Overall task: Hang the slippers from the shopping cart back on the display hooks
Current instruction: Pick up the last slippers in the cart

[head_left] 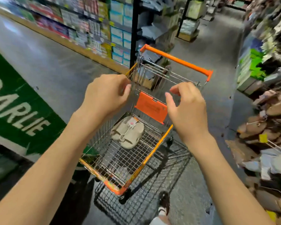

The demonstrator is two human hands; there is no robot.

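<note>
The beige slippers [127, 133] lie in the shopping cart [157, 147], at the basket's handle end — below both empty, loosely curled hands, left hand [106, 95] and right hand [187, 111], about equally near; long axis toward the front corner.

My arms are bare to the elbow, no sleeves, watch or rings on my left hand [104, 93] or right hand [187, 109]. Below, a dark shoe [165, 202] over a white sock.

White letters "ARLIE" on the green floor sign [15, 111]
</note>
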